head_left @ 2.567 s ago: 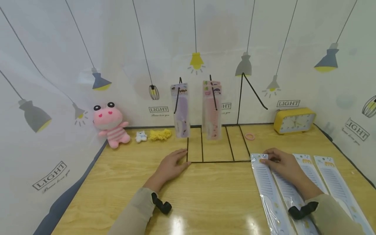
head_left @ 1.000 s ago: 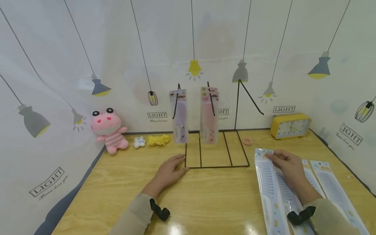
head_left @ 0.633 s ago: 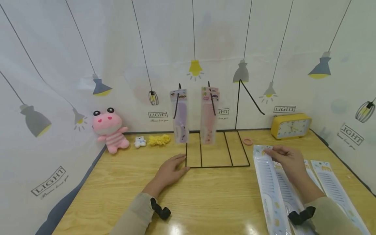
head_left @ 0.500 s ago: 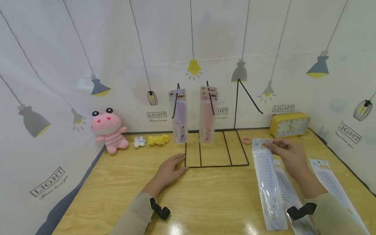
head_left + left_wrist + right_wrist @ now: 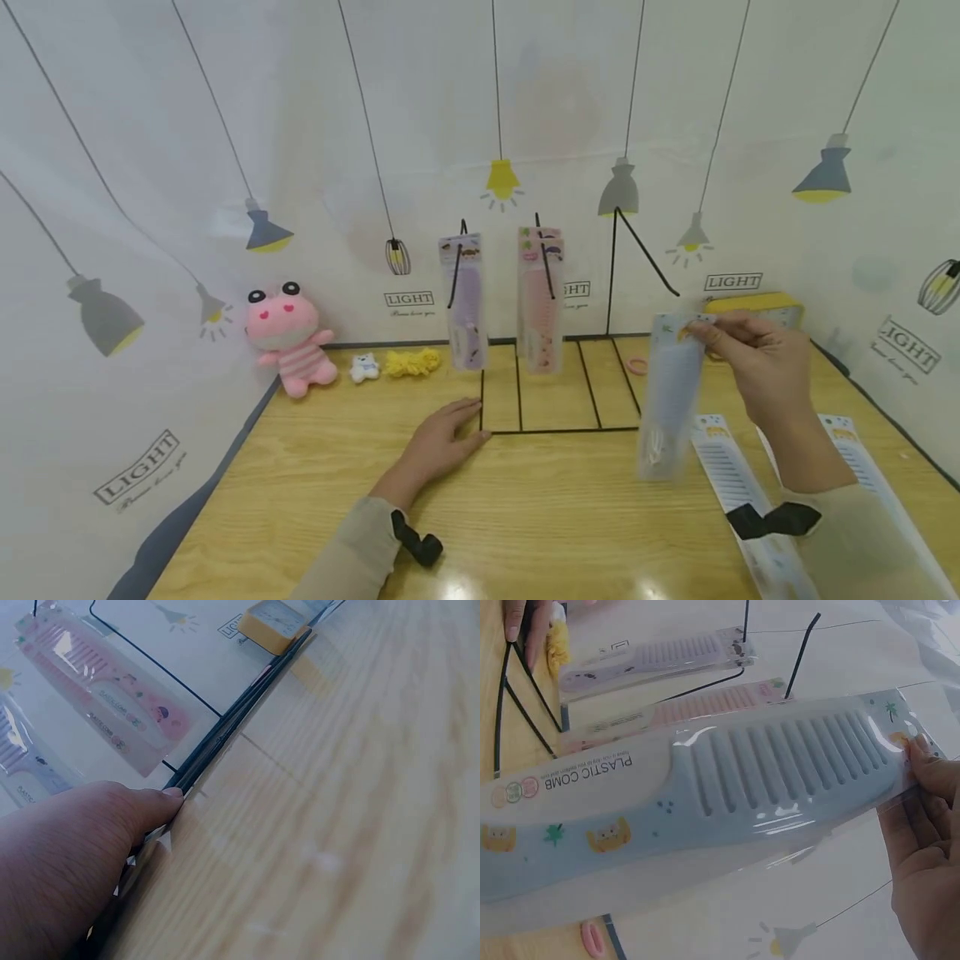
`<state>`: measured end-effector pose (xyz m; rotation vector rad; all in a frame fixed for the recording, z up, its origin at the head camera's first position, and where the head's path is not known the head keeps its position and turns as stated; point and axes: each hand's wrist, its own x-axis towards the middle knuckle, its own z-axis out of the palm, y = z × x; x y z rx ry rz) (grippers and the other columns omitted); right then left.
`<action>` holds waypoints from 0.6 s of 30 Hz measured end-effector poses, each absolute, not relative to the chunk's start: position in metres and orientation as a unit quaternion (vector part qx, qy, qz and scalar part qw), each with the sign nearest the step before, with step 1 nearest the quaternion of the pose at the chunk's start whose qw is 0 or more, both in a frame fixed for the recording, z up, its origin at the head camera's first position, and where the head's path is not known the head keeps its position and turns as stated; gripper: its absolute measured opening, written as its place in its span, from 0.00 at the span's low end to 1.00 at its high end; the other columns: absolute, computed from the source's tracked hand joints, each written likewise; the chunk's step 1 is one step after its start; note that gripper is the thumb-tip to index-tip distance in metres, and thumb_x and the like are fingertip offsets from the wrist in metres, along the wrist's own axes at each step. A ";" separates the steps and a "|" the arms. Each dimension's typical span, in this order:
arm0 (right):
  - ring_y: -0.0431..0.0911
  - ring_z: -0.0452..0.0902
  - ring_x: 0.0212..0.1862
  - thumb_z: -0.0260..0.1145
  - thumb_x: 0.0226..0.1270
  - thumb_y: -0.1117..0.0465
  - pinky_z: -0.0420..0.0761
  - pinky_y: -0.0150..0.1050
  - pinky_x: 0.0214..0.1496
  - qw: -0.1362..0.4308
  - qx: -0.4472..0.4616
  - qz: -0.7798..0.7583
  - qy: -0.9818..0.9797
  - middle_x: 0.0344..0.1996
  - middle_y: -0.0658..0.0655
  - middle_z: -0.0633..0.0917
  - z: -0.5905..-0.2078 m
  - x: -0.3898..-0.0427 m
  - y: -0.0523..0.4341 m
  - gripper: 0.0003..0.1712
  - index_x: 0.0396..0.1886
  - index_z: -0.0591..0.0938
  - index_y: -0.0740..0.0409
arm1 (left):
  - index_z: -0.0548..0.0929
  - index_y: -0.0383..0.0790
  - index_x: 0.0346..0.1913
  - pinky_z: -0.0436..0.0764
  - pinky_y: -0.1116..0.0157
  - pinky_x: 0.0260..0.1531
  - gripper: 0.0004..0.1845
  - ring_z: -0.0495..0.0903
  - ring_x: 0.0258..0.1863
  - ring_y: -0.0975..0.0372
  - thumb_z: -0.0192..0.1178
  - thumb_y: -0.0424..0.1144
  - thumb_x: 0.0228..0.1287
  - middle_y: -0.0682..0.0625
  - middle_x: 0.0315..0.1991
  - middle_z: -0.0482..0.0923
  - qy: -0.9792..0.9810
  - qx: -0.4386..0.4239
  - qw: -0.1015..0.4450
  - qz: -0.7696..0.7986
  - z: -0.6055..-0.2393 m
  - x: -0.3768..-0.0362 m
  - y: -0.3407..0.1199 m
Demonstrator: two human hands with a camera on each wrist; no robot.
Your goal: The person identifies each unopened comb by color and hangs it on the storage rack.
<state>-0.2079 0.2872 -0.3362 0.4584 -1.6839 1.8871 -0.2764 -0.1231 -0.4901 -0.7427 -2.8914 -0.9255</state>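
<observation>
Lifted off the table since a moment ago, the blue comb pack [image 5: 667, 400] now hangs in the air from my right hand [image 5: 757, 367], which pinches its top edge just right of the wire rack [image 5: 558, 429]. My left hand [image 5: 442, 442] lies flat, fingers relaxed, against the rack's front left corner, and two more comb packs [image 5: 731, 479] lie on the table [image 5: 300, 500] below my right arm.

A pale blue comb pack [image 5: 705, 802] is showing cat and leaf prints; beside the black wire rack [image 5: 558, 400], lilac [image 5: 467, 304] and pink comb packs [image 5: 540, 304] are hanging.
</observation>
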 end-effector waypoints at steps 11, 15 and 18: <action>0.40 0.86 0.33 0.72 0.62 0.74 0.84 0.26 0.33 0.292 0.142 0.695 -0.641 0.32 0.51 0.90 -0.323 -0.214 0.285 0.06 0.37 0.84 0.74 | 0.70 0.47 0.75 0.62 0.49 0.73 0.34 0.60 0.75 0.55 0.57 0.59 0.72 0.52 0.75 0.64 -0.927 -0.237 0.008 -0.291 -0.492 -0.278 -0.123; 0.40 0.86 0.33 0.72 0.62 0.73 0.84 0.27 0.35 0.288 0.142 0.703 -0.634 0.32 0.52 0.90 -0.321 -0.215 0.285 0.07 0.38 0.85 0.74 | 0.69 0.48 0.75 0.62 0.49 0.73 0.34 0.60 0.75 0.55 0.57 0.60 0.72 0.53 0.75 0.64 -0.928 -0.236 0.005 -0.289 -0.493 -0.278 -0.122; 0.40 0.86 0.35 0.72 0.63 0.72 0.84 0.27 0.37 0.288 0.140 0.697 -0.642 0.34 0.51 0.90 -0.319 -0.217 0.284 0.08 0.39 0.85 0.73 | 0.69 0.48 0.75 0.61 0.50 0.73 0.34 0.60 0.75 0.56 0.57 0.60 0.72 0.54 0.75 0.64 -0.929 -0.235 0.008 -0.287 -0.492 -0.278 -0.122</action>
